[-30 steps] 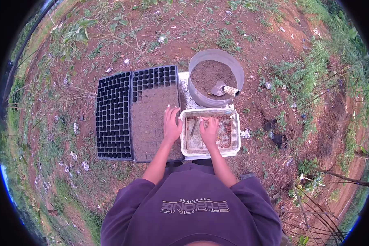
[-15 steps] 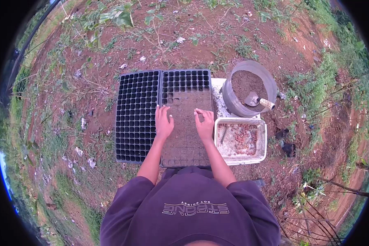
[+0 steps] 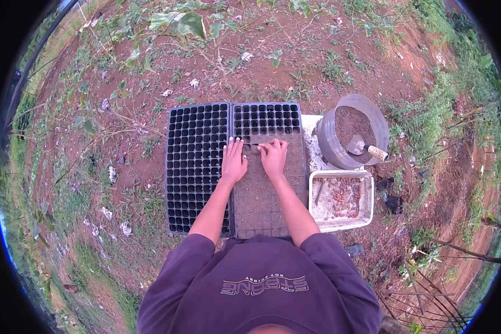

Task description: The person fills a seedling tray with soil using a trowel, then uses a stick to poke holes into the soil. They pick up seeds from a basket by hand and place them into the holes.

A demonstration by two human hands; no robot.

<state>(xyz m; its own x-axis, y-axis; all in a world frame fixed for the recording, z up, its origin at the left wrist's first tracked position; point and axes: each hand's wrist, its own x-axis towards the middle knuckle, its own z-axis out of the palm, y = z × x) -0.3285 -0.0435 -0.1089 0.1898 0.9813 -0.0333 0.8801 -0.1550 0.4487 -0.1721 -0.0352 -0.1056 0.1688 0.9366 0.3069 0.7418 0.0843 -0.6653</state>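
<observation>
Two black seedling trays lie side by side. Cells of the left tray [image 3: 197, 167] look unfilled, while the right tray [image 3: 261, 206] is covered with brown soil except for its far rows. My left hand [image 3: 234, 161] rests with fingers apart at the seam between the trays, near the edge of the soil. Just right of it, my right hand [image 3: 273, 158] is over the soil, its thumb and fingers bent towards the uncovered cells. Whether the right fingers hold anything is too small to make out.
A round grey container [image 3: 327, 142] of soil stands at the right, with a trowel [image 3: 376, 152] in it. Nearer is a white basket [image 3: 339, 224] with reddish-brown pieces and a thin stick-like object. Weeds and leafy plants surround the trays.
My right hand has moved left and away from my body, closer to my left hand, and its fingers have bent. The whole view has shifted, with trays and containers now further right and lower.
</observation>
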